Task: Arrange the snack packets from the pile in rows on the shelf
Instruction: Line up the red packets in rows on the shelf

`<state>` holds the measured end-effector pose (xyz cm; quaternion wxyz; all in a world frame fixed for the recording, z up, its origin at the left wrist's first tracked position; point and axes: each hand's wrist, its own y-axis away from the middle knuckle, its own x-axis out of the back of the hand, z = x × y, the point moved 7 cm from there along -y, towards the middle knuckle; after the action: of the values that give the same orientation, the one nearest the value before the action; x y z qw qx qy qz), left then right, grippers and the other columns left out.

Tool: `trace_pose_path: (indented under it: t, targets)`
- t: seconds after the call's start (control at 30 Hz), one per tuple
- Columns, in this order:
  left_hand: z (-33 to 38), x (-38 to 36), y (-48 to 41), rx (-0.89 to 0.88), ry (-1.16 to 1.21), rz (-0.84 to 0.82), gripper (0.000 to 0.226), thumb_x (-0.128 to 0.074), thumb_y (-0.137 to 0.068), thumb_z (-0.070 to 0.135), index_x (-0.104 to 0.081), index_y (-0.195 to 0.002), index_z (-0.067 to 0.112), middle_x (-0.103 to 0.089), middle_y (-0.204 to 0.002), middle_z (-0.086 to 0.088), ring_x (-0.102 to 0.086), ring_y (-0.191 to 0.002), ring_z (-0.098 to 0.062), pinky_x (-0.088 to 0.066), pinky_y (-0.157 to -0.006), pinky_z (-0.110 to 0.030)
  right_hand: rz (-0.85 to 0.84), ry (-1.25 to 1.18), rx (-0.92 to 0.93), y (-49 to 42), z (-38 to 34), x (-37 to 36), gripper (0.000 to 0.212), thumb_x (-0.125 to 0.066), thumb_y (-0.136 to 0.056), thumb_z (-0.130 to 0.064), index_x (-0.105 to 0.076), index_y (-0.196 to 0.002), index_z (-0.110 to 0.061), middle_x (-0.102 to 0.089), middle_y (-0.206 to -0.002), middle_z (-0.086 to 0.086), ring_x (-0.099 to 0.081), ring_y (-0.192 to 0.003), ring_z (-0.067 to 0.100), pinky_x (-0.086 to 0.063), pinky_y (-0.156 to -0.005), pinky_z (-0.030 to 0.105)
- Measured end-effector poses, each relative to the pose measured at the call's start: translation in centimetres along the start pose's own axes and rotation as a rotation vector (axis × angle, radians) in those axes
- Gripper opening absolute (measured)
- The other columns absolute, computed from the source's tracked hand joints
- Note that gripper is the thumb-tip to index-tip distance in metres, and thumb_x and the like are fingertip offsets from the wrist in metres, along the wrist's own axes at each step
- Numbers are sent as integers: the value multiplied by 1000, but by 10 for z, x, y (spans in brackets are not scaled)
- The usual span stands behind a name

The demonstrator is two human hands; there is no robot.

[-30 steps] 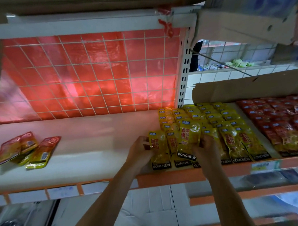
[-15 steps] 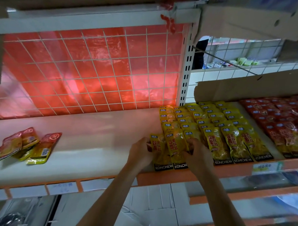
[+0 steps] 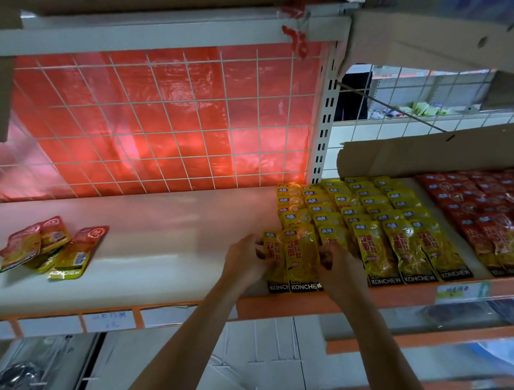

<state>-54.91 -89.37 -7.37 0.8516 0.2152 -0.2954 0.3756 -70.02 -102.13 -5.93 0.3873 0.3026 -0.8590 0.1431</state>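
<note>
Yellow KONCHEW snack packets [image 3: 375, 217] lie in overlapping rows on the right part of the white shelf [image 3: 159, 234]. At the left end of the front row, a yellow packet [image 3: 301, 258] overlaps another at the shelf's front edge. My left hand [image 3: 244, 262] holds these front packets from the left, fingers curled at their edge. My right hand [image 3: 339, 272] grips them from the right. A small pile of red and yellow packets [image 3: 51, 249] lies at the far left of the shelf.
Red packets [image 3: 490, 217] fill rows to the right of the yellow ones. A white wire grid with red plastic [image 3: 165, 117] backs the shelf. A cardboard flap [image 3: 434, 152] stands behind the rows. The orange shelf lip [image 3: 304, 309] carries price labels.
My right hand has moved left from the third column to the leftmost front packets. The packet it held upright a second ago now lies flat in the front row.
</note>
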Motion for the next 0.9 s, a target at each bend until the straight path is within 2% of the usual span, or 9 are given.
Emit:
trace_pose_path:
  t: [0.1, 0.17, 0.3, 0.4, 0.5, 0.6, 0.67, 0.77, 0.9]
  targets:
    - [2, 0, 0, -8, -49, 1, 43, -78, -76, 34, -63, -113, 21, -66, -89, 6, -60, -84, -11, -39, -67, -22, 5, 22, 5, 0, 0, -1, 28, -64, -88, -15, -62, -116, -11, -71, -98, 4, -64, -88, 19, -37, -66, 22]
    - [4, 0, 1, -19, -101, 0, 41, -77, -77, 37, -64, -113, 22, -70, -96, 4, -63, -90, -13, -38, -68, -21, 11, 28, 12, 0, 0, -1, 28, -64, -88, -15, -62, -115, -11, -71, -97, 4, -64, -88, 21, -38, -66, 23]
    - [5, -2, 1, -39, -147, 0, 40, -74, -80, 39, -64, -114, 22, -71, -101, 1, -65, -97, -18, -41, -70, -22, 40, 9, 21, -1, 2, 1, 30, -66, -85, -17, -61, -114, -11, -68, -93, 5, -63, -83, 23, -41, -66, 26]
    - [2, -3, -1, -38, -151, 2, 47, -73, -80, 40, -60, -120, 20, -71, -103, -1, -65, -99, -20, -44, -75, -25, 91, 9, 38, -2, 1, 2, 35, -69, -82, -18, -60, -116, -13, -64, -100, 6, -55, -79, 19, -37, -67, 26]
    - [2, -3, -2, -42, -164, 14, 50, -72, -81, 39, -57, -124, 18, -70, -103, -1, -64, -99, -20, -47, -79, -28, 80, 57, 76, 0, -7, -1, 49, -72, -81, -26, -57, -127, -18, -57, -112, 8, -53, -92, 20, -40, -76, 27]
    - [2, -4, -4, -45, -165, 19, 49, -72, -82, 38, -57, -124, 18, -71, -102, -1, -65, -99, -21, -49, -81, -32, 111, 108, 130, 3, -16, -4, 58, -76, -75, -41, -57, -128, -27, -53, -114, 10, -50, -109, 29, -42, -91, 36]
    - [2, -4, -5, -44, -164, 19, 49, -72, -81, 39, -57, -123, 19, -70, -104, -2, -64, -100, -21, -48, -81, -31, 152, 150, 156, 4, -22, -7, 59, -74, -73, -51, -58, -127, -32, -51, -112, 9, -48, -107, 30, -42, -89, 37]
    - [2, -5, -5, -46, -172, 9, 52, -72, -81, 41, -56, -126, 20, -70, -108, -2, -64, -102, -21, -46, -80, -28, 148, 241, 128, 5, -27, -15, 70, -71, -71, -59, -51, -131, -30, -46, -120, 10, -42, -111, 30, -42, -88, 39]
    - [2, -3, -6, -40, -160, 11, 49, -71, -83, 38, -56, -126, 19, -69, -111, -1, -63, -103, -21, -43, -78, -25, 149, 273, 120, 8, -28, -22, 74, -73, -71, -53, -45, -135, -28, -44, -123, 11, -40, -115, 32, -42, -90, 41]
